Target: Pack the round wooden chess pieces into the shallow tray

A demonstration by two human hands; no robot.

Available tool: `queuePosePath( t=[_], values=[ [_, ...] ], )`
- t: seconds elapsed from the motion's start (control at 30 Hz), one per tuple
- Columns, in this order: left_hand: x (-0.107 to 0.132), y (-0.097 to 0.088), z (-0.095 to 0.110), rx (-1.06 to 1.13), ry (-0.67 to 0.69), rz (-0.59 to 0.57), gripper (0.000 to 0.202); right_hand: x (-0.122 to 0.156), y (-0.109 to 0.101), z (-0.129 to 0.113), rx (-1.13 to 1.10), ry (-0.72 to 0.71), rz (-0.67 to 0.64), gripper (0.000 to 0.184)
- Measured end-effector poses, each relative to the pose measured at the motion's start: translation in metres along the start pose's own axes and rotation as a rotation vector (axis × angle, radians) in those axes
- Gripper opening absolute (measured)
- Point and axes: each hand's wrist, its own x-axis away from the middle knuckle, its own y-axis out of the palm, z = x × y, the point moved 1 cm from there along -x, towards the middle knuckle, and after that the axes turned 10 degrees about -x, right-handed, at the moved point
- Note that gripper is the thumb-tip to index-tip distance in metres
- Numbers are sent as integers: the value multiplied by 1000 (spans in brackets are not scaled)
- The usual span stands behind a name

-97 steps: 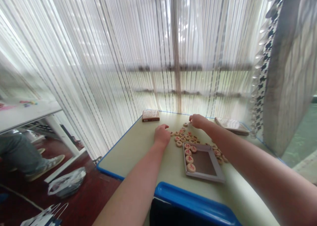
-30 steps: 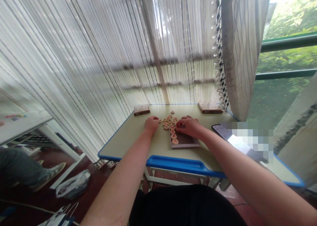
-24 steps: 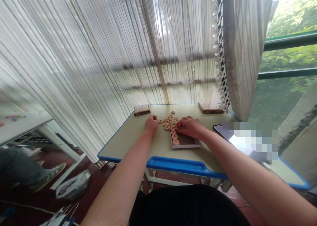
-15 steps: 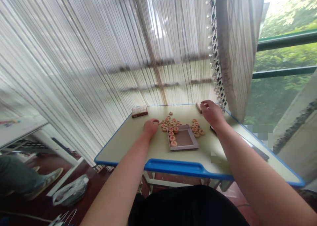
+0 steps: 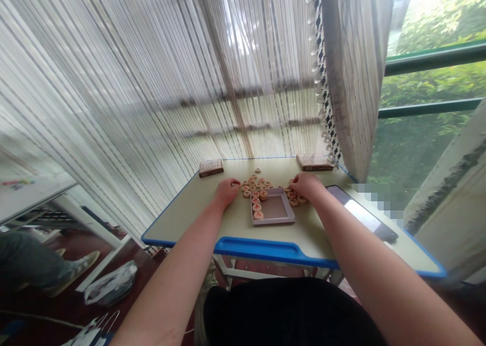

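Observation:
A shallow grey box tray [image 5: 285, 219] lies on the beige table [image 5: 197, 219], with three round wooden chess pieces [image 5: 258, 208] in a column along its left side. Several more pieces [image 5: 255, 183] lie loose behind the tray and to its right. My left hand [image 5: 227, 191] rests curled on the table just left of the loose pieces. My right hand [image 5: 307, 185] is curled over the pieces at the tray's right rear corner, fingertips touching them; what it holds is hidden.
A brown box [image 5: 211, 167] sits at the table's far left, a second flat box [image 5: 315, 161] at the far right. A phone [image 5: 360, 218] lies on the right. Striped curtains hang behind. A plastic bag [image 5: 110, 284] and someone's shoe [image 5: 81, 263] are on the floor at left.
My right hand came back from the far-right box to the pieces beside the tray's right rear corner. My left hand stayed put. The view shifted slightly.

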Motion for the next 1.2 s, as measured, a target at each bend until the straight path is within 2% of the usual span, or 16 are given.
queuePosePath(
  t=[0.2,0.33,0.4,0.53,0.67,0.8,0.9,0.97,1.03,1.13,1.2],
  values=[
    [0,1,-4,14,-36,48,24,0,3,-3,-35,-48,-38,24],
    [2,1,-3,7,-55,33,24,2,4,-4,-23,-64,-33,24],
    [4,0,3,-25,8,36,25,3,2,-5,-14,-61,-27,24],
    [11,-1,18,-146,231,34,29,5,-1,-8,1,-55,-28,24],
    [13,0,21,-180,242,12,31,4,-1,-8,7,-36,-36,21],
    [11,0,17,-159,217,11,31,7,-3,-8,-30,-63,62,22],
    [10,0,16,-151,184,20,31,16,-9,-15,-188,-161,163,31],
    [11,0,17,-144,176,26,30,24,-11,-23,-302,-279,84,33],
    [11,0,17,-135,174,33,30,33,-10,-33,-333,-398,-113,31],
    [12,-1,17,-126,153,39,30,46,-8,-46,-226,-511,-291,24],
    [12,-1,18,-123,142,35,29,51,-8,-50,-138,-555,-328,21]
  ],
)
